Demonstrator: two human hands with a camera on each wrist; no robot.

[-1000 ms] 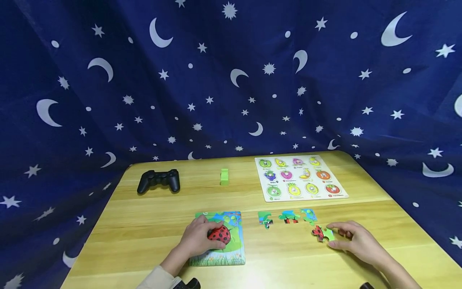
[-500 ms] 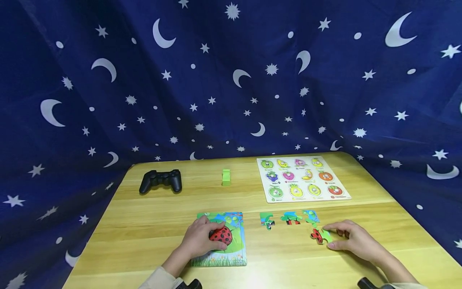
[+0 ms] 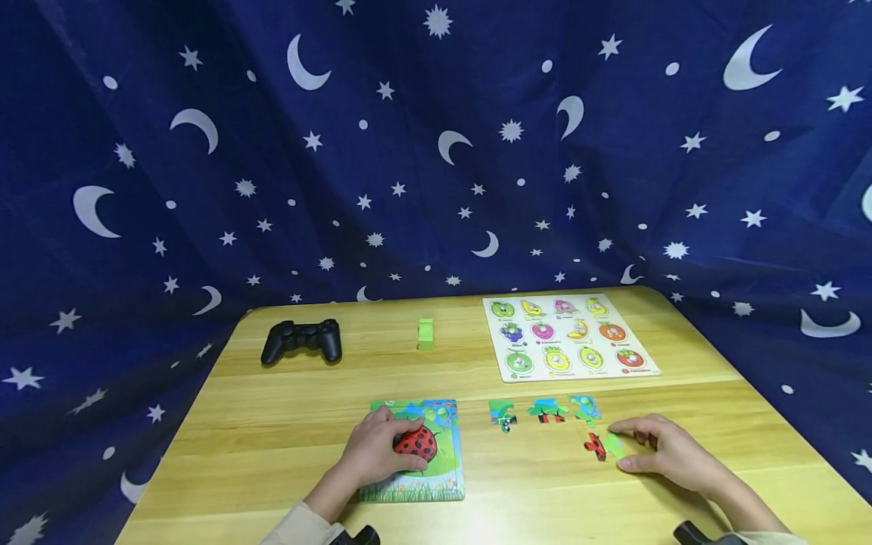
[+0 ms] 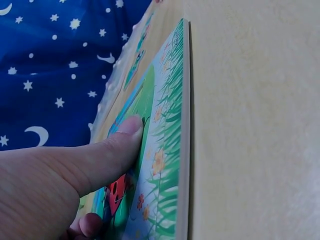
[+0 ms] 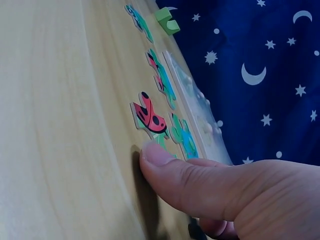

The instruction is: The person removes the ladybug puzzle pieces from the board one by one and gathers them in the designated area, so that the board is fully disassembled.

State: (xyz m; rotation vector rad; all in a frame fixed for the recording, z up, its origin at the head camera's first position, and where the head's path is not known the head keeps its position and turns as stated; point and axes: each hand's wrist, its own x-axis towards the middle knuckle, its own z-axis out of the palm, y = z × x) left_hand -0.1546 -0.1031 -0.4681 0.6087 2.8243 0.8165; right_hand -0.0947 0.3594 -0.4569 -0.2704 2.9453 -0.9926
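My left hand (image 3: 375, 453) rests on a square puzzle board (image 3: 446, 484) with a ladybug picture. In the left wrist view its thumb (image 4: 131, 125) lies straight across the picture; the other fingers are mostly hidden. My right hand (image 3: 664, 453) pinches the green end of a red-and-green ladybug puzzle piece (image 3: 596, 446) on the table. Up close, the right wrist view shows the thumb (image 5: 159, 155) at that puzzle piece's (image 5: 150, 120) near edge, its red part sticking out. Behind it lie three loose puzzle pieces: one at left (image 3: 502, 412), one in the middle (image 3: 548, 410), one at right (image 3: 586, 407).
A white fruit peg board (image 3: 565, 337) lies at the back right of the wooden table (image 3: 306, 412). A black game controller (image 3: 301, 341) is at the back left, and a small green block (image 3: 425, 334) stands between them. A starry blue curtain (image 3: 409, 151) hangs behind.
The ladybug puzzle piece has turned and shifted slightly left and nearer in my right hand. My left hand stays on the puzzle board.
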